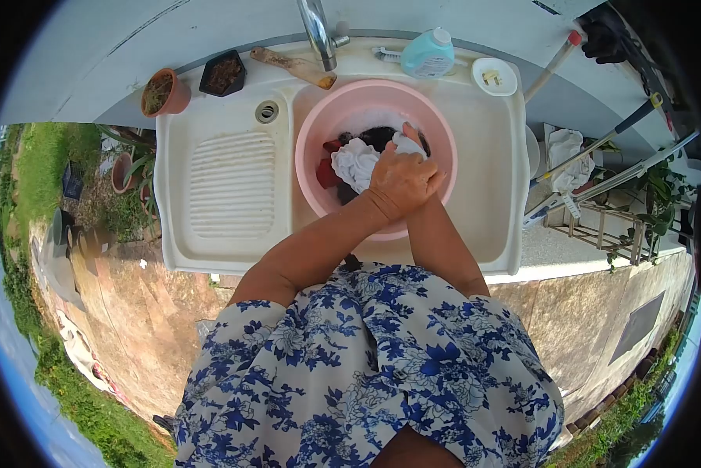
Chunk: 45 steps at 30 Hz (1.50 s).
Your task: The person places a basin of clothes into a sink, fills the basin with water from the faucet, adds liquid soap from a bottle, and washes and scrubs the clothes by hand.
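Observation:
A pink basin (pixel 310 132) stands in the sink and holds soapy water, dark and red cloths and a white cloth (pixel 355 162). Over its right half my two hands are pressed together. My left hand (pixel 395 181), coming from the left arm, lies on top with its fingers wrapped round the white cloth and the other hand. Mostly covered beneath it, my right hand (pixel 436 178) is closed on the same bunched white cloth, part of which shows above the knuckles.
A metal faucet (pixel 318 35) hangs above the basin. Along the sink's back edge are a brown pot (pixel 177 95), a black pot (pixel 223 72), a wooden brush (pixel 292 65), a blue bottle (pixel 428 54) and a white soap dish (pixel 494 77). Poles lean at the right.

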Motion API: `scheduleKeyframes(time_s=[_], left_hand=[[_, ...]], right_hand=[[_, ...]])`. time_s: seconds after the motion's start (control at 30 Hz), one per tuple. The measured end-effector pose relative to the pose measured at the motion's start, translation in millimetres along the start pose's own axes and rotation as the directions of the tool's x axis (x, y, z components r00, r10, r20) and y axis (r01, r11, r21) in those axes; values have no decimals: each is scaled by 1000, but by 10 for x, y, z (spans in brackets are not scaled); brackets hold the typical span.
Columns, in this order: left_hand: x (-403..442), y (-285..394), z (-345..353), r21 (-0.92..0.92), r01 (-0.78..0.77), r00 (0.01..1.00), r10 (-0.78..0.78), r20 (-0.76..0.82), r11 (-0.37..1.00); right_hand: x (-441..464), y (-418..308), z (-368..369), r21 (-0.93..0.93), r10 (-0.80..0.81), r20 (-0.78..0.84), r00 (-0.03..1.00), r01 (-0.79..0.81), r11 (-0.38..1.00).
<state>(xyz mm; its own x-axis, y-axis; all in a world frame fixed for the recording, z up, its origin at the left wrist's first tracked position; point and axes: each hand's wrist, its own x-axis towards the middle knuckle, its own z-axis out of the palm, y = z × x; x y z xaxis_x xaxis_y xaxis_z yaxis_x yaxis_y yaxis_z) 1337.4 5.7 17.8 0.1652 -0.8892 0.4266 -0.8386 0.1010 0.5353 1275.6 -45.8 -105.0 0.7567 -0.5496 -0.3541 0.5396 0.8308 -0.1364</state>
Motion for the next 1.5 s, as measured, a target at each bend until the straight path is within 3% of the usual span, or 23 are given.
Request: scheduleKeyframes(time_s=[0.07,0.1,0.13,0.2,0.27,0.37,0.43,0.47,0.53,0.6,0.7,0.77,0.8,0.83,0.9,0.93,1.1,1.2,1.27,1.3,1.37,1.47,1.5], left_hand=[[239,-335,118,5,280,960,-280,-2,960],[335,-521,106,-10,434,901,-434,-5,901],[319,-559,103,-16,444,896,-444,-4,896],[349,-605,81,101,379,924,-370,-102,920],[292,-463,85,26,339,939,-336,-73,940],[34,-94,99,-141,283,958,-286,3,949],[-57,64,69,-100,-56,998,53,-36,993],[-35,22,96,-103,-58,998,54,-37,993],[113,-253,191,-206,289,955,-297,-8,935],[267,-849,145,106,337,939,-326,-108,936],[223,-939,108,76,488,864,-469,-182,870],[176,-578,43,-58,508,850,-511,-127,859],[149,-367,43,-126,432,891,-444,-96,893],[86,-179,49,-200,356,924,-376,-68,913],[-105,62,33,-205,113,993,-116,-2,972],[-100,67,56,-207,115,993,-118,-2,972],[194,-868,58,-41,576,808,-576,-125,817],[115,-1143,-62,-29,564,825,-565,-28,825],[60,-1298,-58,-430,817,558,-717,419,385],[52,-1221,-157,-424,817,561,-710,426,391],[-8,-952,-427,-75,664,581,-450,678,744],[-71,-1079,-470,-277,852,498,-528,688,443],[-72,-1090,-491,-277,852,499,-529,686,444]], right_hand=[[69,144,423,64,2,286,958,-21,998],[-178,121,986,-88,129,-82,988,-136,987],[-204,125,1014,-92,135,-92,987,-144,985],[-170,103,1057,-163,113,-256,960,-158,974],[-41,90,672,-150,70,-216,974,-104,983],[-64,-77,78,-308,-154,123,980,185,933],[-115,-137,8,-358,-254,363,897,386,850],[-107,-131,-13,-360,-256,362,896,388,848],[-77,-23,324,-78,5,-163,987,-18,997],[-56,197,663,6,24,-158,987,-24,1000],[-149,252,853,-234,18,-223,975,-72,970],[37,116,645,-206,-21,-259,966,-35,978],[103,18,498,-185,-63,-305,950,5,983],[108,-102,204,-293,30,-110,993,-62,954],[5,-108,295,-275,39,-158,987,-82,958],[-69,-76,433,-250,49,-197,979,-99,963],[-191,312,673,-200,174,-286,942,-237,951],[-265,212,868,-473,112,-304,946,-252,844],[-207,-52,967,-397,31,-304,952,-156,904],[-168,-220,982,-336,-52,-315,948,-60,940],[-20,-480,773,-390,-157,-266,951,42,920],[-65,-647,666,-561,-255,-147,956,131,817],[-90,-665,663,-673,-251,-88,964,128,729]])
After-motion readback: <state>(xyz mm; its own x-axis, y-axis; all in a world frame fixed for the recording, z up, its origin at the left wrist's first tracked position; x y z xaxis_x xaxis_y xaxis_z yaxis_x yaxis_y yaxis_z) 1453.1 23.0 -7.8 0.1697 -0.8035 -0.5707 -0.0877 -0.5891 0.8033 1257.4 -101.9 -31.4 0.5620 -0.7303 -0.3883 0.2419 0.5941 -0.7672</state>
